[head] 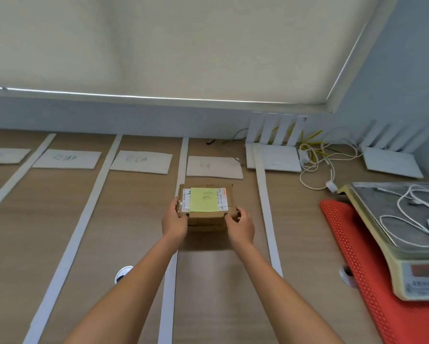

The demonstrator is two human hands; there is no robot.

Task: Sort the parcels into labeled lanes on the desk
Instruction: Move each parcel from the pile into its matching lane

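Both hands are on one small cardboard parcel. The left hand grips its near left corner, thumb on top and fingers curled along the left side. The right hand grips the near right corner the same way, fingers wrapped over the edge. Both forearms reach forward from the bottom of the view.

The parcel sits in the lane between two white strips, the left strip passing under the left hand and the right strip running just beside the right hand. Whether the parcel rests on the desk or is held slightly above it cannot be told. A yellow sticky note with handwriting covers most of its top, over a white shipping label whose print shows at the right edge. Just beyond the parcel, at the far end of the same lane, lies a white lane card with faint writing that is too blurred to read.

Further left, more white strips divide the desk into lanes, each with its own card, such as the one at and another at.

To the right, a scale stands on a red mat, with a white charger cable lying on its metal plate. Behind, two white routers sit by the wall among tangled white and yellow cables.
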